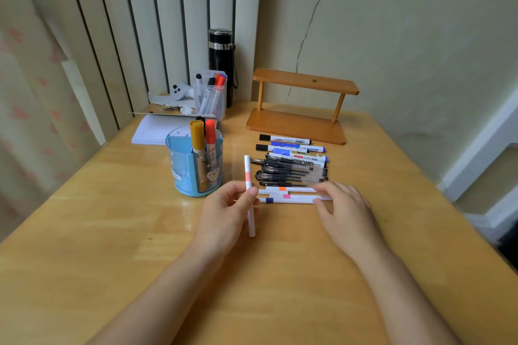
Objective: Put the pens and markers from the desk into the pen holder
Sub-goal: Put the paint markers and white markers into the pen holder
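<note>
A blue pen holder (182, 176) stands left of centre on the desk, with a yellow marker (197, 137) and a red marker (210, 131) upright in it. My left hand (228, 211) grips a white pen with a pink band (249, 190), held nearly upright just right of the holder. To the right lies a row of several pens and markers (291, 165). My right hand (343, 204) rests with spread fingers on the right ends of the nearest white pens (288, 198), which lie flat on the desk.
A small wooden shelf (297, 123) stands behind the row. At the back left are a clear box of markers (211, 95), a black flask (220, 64), a white notepad (152, 129) and a white controller (179, 91). The wall is close on the right.
</note>
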